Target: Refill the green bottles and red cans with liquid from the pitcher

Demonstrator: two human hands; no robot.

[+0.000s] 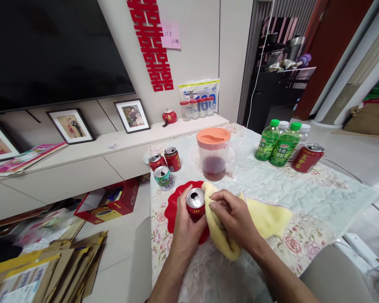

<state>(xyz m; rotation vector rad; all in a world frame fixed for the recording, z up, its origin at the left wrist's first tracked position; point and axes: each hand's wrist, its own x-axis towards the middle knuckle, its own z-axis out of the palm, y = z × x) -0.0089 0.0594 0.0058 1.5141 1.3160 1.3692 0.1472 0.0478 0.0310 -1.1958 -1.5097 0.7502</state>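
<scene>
My left hand (187, 227) is wrapped round a red drink can (196, 207), which stands upright with its top opened. Pinched in my right hand (232, 214) is a yellow cloth (215, 229), pressed against the can's right side. The can is over a red scalloped plate (173, 206), partly hidden by my hands. Part of the yellow cloth trails right onto the table. Behind the plate stands a clear plastic pitcher (212, 155) with an orange lid and dark reddish liquid inside.
Left of the pitcher stand two red cans (173, 160) and a green-white can (164, 178). Green-labelled bottles (284, 145), clear bottles and another red can (307, 158) are at the right. Flattened cardboard (66, 269) lies on the floor at the left.
</scene>
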